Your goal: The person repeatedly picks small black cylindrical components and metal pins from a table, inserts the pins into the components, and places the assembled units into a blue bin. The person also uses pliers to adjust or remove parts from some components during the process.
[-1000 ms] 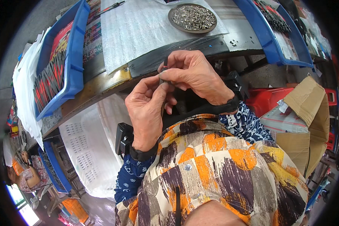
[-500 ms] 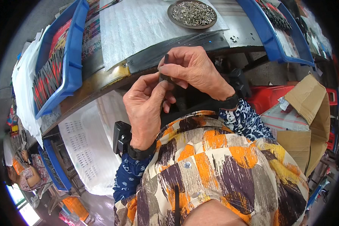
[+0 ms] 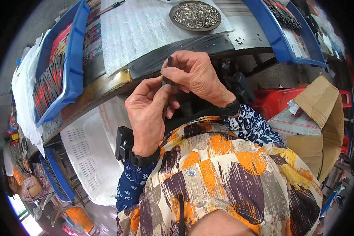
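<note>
My left hand [image 3: 148, 108] and my right hand [image 3: 192, 74] meet in front of my body, just off the bench's near edge. Both pinch one narrow dark strip [image 3: 169, 62], whose top end sticks up past my right thumb. Its lower part runs down behind my left fingers, and its exact kind does not show. Beyond the hands, a round brown dish [image 3: 195, 15] heaped with small silvery metal pins rests on a white foam sheet [image 3: 133, 31].
At left on the bench stands a blue bin [image 3: 75, 67] with slim black-and-red pieces; another blue bin [image 3: 269, 29] with dark pieces is at right. An open cardboard box [image 3: 330, 118] and a red stool [image 3: 273, 98] are on my right. White sacking [image 3: 86, 153] hangs below the bench.
Both hands have shifted slightly left in the picture, along with the bench and bins. The pinch on the dark strip stays much the same.
</note>
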### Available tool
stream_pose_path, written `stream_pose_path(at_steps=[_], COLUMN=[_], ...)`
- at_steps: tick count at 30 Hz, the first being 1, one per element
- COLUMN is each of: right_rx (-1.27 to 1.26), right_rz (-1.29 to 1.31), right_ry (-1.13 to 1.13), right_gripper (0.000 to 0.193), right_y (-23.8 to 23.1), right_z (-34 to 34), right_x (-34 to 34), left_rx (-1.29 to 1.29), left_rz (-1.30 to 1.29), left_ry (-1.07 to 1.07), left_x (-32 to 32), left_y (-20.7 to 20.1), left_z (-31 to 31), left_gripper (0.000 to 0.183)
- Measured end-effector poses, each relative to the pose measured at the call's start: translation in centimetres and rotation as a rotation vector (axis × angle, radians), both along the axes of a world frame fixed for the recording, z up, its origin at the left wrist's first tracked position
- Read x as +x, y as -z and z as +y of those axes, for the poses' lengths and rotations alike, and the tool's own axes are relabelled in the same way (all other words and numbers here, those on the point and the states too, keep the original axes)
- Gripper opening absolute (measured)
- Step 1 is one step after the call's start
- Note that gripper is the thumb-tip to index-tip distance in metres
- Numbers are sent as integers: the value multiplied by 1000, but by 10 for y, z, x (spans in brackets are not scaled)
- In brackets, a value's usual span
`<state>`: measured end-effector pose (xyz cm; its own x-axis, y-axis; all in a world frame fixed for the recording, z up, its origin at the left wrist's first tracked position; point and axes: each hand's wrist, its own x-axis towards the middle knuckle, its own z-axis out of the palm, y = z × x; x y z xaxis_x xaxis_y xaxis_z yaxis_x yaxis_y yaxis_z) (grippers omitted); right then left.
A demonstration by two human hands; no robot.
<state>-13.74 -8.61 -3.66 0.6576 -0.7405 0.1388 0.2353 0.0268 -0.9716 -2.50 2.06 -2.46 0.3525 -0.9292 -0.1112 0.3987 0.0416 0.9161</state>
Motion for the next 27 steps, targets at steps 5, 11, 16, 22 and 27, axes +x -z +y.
stream_pose_path(at_steps=[5,11,16,22,27], right_rx=[10,30,-13,-3,-71], right_rz=[-49,-11,63,54,29], right_ry=[-16,-70,-100,-75,174], right_gripper=[19,20,18,18,21], right_y=[2,-1,-3,-3,5], right_z=[-1,-5,-6,-6,10], right_x=[-1,-4,-5,-5,7], left_rx=[5,1,48,22,14], left_rz=[27,-8,-50,-56,0], left_ry=[16,15,5,6,1], left_x=[1,4,2,1,0], left_y=[-1,-1,2,2,2], left_z=[-1,0,2,2,-3], left_gripper=[16,18,16,18,18])
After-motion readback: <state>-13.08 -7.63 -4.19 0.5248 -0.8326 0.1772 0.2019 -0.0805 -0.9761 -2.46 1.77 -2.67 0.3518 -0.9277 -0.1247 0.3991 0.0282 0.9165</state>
